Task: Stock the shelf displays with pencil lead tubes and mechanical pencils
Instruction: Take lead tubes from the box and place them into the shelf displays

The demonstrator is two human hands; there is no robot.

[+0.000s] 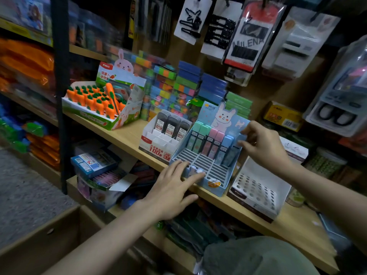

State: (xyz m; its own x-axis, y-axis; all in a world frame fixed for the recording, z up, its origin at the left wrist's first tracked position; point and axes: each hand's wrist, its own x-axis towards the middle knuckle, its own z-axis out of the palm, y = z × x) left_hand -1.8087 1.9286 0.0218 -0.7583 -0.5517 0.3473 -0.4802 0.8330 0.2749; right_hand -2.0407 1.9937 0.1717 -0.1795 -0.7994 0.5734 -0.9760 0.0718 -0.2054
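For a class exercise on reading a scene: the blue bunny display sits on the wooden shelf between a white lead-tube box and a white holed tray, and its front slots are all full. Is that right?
Not quite. The blue bunny display does sit on the shelf between the white lead-tube box and the holed tray, but its front slots are empty; only the back row holds tubes. The head view shows it.
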